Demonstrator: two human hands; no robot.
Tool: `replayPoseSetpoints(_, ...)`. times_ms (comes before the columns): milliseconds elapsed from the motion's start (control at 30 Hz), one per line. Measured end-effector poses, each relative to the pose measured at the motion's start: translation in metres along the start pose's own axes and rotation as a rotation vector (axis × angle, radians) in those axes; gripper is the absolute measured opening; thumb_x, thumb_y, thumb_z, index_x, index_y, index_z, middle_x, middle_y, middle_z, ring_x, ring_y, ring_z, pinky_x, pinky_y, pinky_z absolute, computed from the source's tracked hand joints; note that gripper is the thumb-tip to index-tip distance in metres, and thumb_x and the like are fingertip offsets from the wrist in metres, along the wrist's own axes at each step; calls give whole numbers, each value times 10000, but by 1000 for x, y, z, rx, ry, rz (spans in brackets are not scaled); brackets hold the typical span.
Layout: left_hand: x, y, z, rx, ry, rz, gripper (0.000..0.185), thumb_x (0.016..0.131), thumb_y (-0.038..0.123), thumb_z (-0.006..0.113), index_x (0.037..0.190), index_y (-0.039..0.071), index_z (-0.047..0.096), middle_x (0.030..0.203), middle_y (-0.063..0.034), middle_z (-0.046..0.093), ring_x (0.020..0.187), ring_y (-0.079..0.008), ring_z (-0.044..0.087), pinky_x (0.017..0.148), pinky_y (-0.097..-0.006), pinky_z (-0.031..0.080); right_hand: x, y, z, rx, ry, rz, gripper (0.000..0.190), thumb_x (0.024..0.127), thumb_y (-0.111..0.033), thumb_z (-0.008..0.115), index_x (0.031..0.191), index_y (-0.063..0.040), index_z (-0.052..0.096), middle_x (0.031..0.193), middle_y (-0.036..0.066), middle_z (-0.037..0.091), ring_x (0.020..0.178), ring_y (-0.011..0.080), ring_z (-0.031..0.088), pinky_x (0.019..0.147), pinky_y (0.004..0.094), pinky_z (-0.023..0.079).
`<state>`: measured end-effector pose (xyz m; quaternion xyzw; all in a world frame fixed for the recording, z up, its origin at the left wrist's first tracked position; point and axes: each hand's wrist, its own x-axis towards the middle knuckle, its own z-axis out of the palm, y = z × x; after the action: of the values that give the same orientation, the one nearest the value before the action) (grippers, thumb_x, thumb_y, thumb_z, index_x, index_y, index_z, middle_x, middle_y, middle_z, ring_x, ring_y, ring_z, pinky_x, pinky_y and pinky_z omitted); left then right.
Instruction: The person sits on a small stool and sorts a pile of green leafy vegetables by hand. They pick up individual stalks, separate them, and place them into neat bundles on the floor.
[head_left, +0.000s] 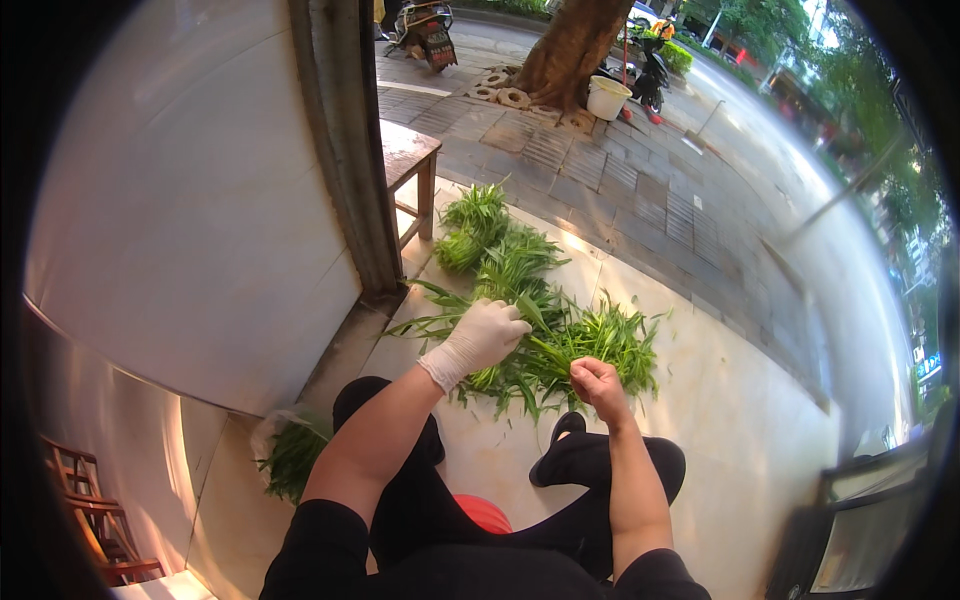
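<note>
My left hand (484, 334), in a thin white glove, pinches long-leafed greens that look like water spinach, and more leaves stick out to its left. Bare, my right hand (598, 388) has its fingers closed on the lower end of a green stalk (551, 351) that slants up toward the glove. Beneath both hands, loose greens (611, 341) lie spread over the pale floor tiles. Beyond them are a middle heap of leaves (514, 266) and a far bunch (474, 225). The fingertips of my left hand are partly hidden among leaves.
A plastic bag of greens (292, 454) lies by my left knee. I sit on a red stool (482, 514). At the left are a door frame (341, 150) and a wooden table (412, 154). Paving, a tree trunk (574, 52) and a white bucket (607, 97) are outside.
</note>
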<state>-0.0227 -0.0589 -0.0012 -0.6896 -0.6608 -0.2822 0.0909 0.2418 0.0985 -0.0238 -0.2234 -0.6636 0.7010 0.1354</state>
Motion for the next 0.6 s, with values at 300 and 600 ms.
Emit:
replayPoseSetpoints(300,17,-18,19,-949,211,-767,95,936,27,645,949,56,734,850,6,656,738,-146,621,655,-332,516,13,-4,0,-8,19,68,220,1107,-268,637,985,-90,684,690,-81,521,556,17,410,496,207,293)
replayPoseSetpoints(600,12,18,29,-180,-5,-72,114,922,125,705,1033,96,701,946,-94,690,930,-345,689,835,-453,539,18,-1,3,-399,76,-27,236,1054,-210,657,999,15,706,777,35,645,737,106,560,690,303,484)
